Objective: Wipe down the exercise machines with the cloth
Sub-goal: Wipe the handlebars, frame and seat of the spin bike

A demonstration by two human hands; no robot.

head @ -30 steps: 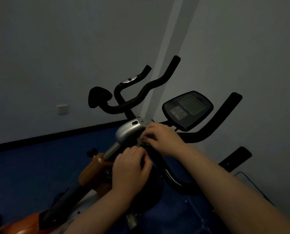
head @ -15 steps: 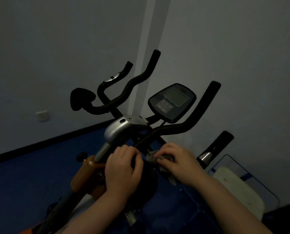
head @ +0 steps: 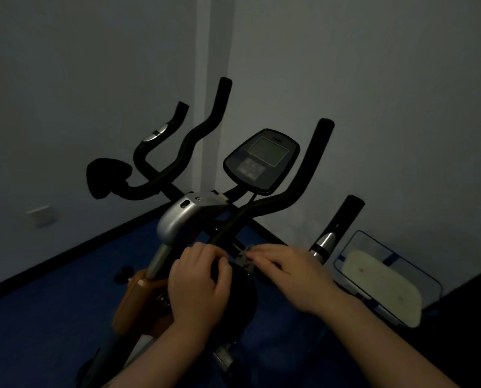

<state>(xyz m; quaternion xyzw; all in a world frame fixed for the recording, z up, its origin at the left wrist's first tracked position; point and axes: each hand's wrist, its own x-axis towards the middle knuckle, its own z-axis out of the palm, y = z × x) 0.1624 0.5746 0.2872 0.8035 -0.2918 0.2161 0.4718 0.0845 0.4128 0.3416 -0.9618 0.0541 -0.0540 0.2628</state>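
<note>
Grey cloth (head: 244,257): small, crumpled wad at the bike's (head: 183,217) handlebar (head: 272,205) base, just above the dark seat.
Right hand (head: 289,273): fingertips pinch the cloth against the bar.
Left hand (head: 197,287): curled round the seat front, steadying.
Handling: soft, light, likely bunches and slips; best kept wadded under the fingertips.
Bike: stiff, heavy.

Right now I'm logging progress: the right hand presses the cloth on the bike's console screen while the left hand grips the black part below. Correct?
Not quite. The head view shows the right hand pressing the cloth on the handlebar low down; the console screen is untouched. The left hand does grip the black part.
</note>
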